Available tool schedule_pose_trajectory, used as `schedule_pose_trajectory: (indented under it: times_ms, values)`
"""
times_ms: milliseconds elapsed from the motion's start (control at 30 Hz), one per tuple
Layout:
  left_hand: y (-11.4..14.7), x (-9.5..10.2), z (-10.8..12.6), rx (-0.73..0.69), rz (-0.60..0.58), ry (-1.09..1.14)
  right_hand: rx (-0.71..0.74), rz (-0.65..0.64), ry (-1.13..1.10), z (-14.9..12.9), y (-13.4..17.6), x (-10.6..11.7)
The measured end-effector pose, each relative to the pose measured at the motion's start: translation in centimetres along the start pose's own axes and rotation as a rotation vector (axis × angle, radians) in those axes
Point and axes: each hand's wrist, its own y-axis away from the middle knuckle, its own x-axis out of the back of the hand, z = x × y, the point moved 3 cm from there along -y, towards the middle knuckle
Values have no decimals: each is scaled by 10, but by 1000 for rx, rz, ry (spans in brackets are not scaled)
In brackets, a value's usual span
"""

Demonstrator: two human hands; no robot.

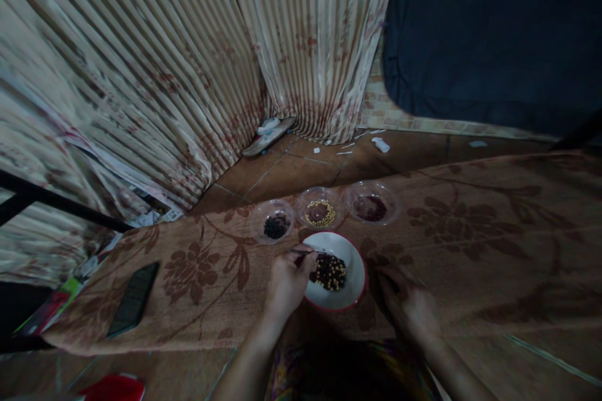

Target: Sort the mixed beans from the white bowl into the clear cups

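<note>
A white bowl with a red rim [356, 276] holds a mix of dark and pale yellow beans [332, 272]. My left hand [288, 279] is at the bowl's left rim, its fingers closed on slim metal tweezers [305, 252] whose tips reach over the beans. To the right of the bowl, my right hand [411, 307] is low over the cloth, apart from the bowl; its fingers are dim and blurred. Behind the bowl stand three clear plastic cups: one with black beans [276, 225], one with yellow beans [320, 213], one with dark red beans [370, 207].
A brown flowered cloth [202, 307] covers the narrow table. Towards its left end lies a dark phone [133, 299]. Striped curtains [188, 62] hang beyond, with a slipper [269, 136] and litter on the tiled floor. A dark blue cover [493, 37] is at the upper right.
</note>
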Motion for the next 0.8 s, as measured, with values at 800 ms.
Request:
schedule_pose_trajectory:
  times_ms: [800]
  values:
    - [-68, 20, 18, -96, 178, -47, -17, 5, -11, -7, -3, 3]
